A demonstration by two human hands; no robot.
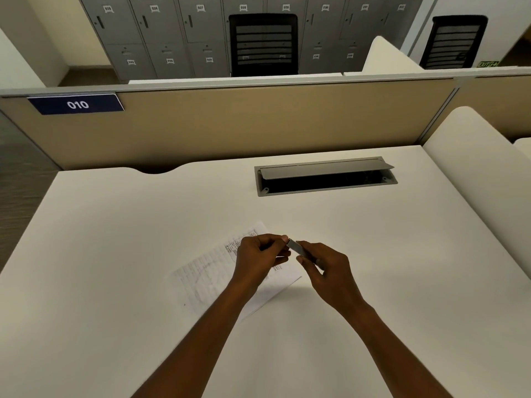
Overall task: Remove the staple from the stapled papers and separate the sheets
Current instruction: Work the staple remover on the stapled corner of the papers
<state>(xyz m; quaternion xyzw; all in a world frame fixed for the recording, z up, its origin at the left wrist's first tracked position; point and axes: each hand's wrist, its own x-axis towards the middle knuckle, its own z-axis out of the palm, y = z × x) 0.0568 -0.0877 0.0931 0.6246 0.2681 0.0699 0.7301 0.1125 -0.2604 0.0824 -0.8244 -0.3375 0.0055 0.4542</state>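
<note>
Printed white papers (207, 278) lie at a slant on the white desk (115, 254), partly under my left forearm. Both hands hover just above the papers' far right part. My right hand (330, 271) pinches a small flat grey metal tool (296, 247) between thumb and fingers. My left hand (258, 257) has its fingers curled, and its thumb and fingertip meet the tool's far tip. The staple itself is too small to make out.
A grey cable hatch (324, 176) with its lid ajar sits in the desk behind the hands. A beige partition (244, 122) with a "010" sign (77, 104) closes the far edge. A white side panel (471, 168) stands at the right.
</note>
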